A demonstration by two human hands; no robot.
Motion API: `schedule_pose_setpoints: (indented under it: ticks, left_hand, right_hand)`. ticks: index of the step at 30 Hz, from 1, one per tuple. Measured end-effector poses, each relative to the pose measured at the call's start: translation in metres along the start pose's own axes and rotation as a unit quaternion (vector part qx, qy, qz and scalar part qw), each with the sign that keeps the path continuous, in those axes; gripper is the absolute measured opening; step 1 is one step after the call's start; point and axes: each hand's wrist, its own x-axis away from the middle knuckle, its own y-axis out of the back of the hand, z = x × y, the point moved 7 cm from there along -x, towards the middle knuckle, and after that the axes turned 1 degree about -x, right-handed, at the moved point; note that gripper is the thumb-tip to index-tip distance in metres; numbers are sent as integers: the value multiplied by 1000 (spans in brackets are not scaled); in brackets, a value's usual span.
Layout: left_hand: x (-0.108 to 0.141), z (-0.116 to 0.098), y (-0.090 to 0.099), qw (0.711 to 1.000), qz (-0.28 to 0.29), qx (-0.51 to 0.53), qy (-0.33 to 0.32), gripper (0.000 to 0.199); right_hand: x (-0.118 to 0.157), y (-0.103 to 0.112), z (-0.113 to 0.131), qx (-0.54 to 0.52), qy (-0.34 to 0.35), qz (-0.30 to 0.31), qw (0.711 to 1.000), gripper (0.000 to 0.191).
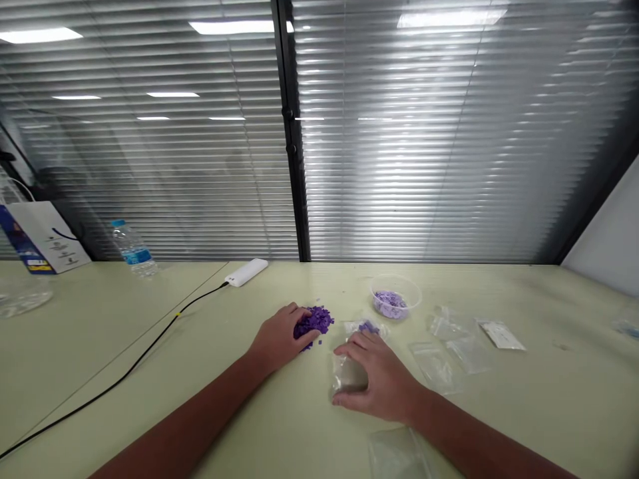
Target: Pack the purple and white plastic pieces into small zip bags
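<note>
The right hand (384, 382) is lying over a clear plastic bag (349, 376), digits curved apart; whether they are pinching cannot be told. The bag is looking light, limp, slippery, best held edgewise. Beyond, the left hand's (277, 338) parted fingers are cupping flat purple chips (322, 320); farther, a round translucent tub (394, 279) is standing.

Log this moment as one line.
left hand: touching purple pieces | right hand: on clear bag | clear bowl: lilac pieces inside
</note>
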Motion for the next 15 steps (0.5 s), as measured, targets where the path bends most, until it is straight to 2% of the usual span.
schedule_pose_setpoints:
  ticks: [5, 12, 15]
  left_hand:
    - [-1, 1, -2, 1000, 7, 6, 4, 36]
    - [0, 2, -1, 1000, 5, 7, 8, 37]
    - [0, 3, -1, 1000, 6, 6, 11, 38]
  right_hand:
    - [3, 2, -1, -11, 6, 19, 1000, 69]
    - [3, 4, -8, -34, -12, 24, 999, 52]
    - [3, 6, -1, -17, 21, 15, 1000, 48]
